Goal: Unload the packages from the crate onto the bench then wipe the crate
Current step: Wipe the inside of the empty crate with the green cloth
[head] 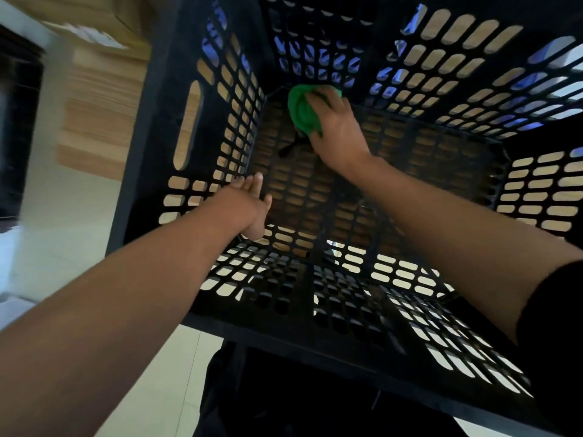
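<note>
- Pressing a green cloth (301, 110) into the far corner of the black crate (164, 127), the right hand (334, 127) grips it.
- Left hand (249, 206) lies open, flat against the crate's inner wall.

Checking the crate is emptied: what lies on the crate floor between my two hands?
Only bare slotted crate floor between left hand and right hand, head view.

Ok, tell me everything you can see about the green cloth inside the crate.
The green cloth is a bright green, soft-looking fabric, bunched into a crumpled wad rather than spread flat. It sits at the far edge of the black slotted crate floor, near where the floor meets the far wall. The right hand presses on it, fingers draped over its top, hiding part of it. No print or label is visible.
</note>
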Demonstrator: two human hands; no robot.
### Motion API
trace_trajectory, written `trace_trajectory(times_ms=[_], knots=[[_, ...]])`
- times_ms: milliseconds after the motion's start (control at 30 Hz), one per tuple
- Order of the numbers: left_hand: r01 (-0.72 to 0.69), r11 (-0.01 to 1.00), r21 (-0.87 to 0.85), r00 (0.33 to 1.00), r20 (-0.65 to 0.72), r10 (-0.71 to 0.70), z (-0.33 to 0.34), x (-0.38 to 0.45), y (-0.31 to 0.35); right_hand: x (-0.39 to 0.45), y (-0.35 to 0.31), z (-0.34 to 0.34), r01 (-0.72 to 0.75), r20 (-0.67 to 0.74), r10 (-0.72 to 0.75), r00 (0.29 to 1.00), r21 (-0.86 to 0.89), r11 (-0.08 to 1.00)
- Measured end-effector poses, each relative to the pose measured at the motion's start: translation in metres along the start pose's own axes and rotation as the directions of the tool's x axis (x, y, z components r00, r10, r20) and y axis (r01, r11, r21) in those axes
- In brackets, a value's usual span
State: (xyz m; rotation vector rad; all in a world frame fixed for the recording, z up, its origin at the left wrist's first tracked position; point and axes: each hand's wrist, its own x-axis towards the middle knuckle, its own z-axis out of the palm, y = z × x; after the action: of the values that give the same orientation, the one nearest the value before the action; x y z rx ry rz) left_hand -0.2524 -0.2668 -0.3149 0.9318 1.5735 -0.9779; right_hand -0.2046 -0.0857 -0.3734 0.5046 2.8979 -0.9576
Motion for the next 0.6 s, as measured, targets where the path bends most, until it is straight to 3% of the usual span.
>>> trace_trajectory(times_ms=[200, 467, 600], knots=[[0.002, 1.000, 0.015, 1.000, -0.019, -0.002, 0.000, 0.000, 0.001, 0.000, -0.022, 0.025, -0.063, 0.023, 0.064, 0.998, -0.066, 0.996], [0.006, 1.000, 0.018, 1.000, -0.016, -0.006, -0.001, 0.004, 0.001, -0.087, -0.003, 0.036, 0.157, 0.174, -0.164, 0.971, 0.053, 0.986], [0.012, 1.000, 0.023, 1.000, -0.015, -0.012, 0.000, 0.003, 0.000, -0.109, -0.001, 0.030, 0.140, 0.248, -0.170, 0.954, 0.135, 0.981]])
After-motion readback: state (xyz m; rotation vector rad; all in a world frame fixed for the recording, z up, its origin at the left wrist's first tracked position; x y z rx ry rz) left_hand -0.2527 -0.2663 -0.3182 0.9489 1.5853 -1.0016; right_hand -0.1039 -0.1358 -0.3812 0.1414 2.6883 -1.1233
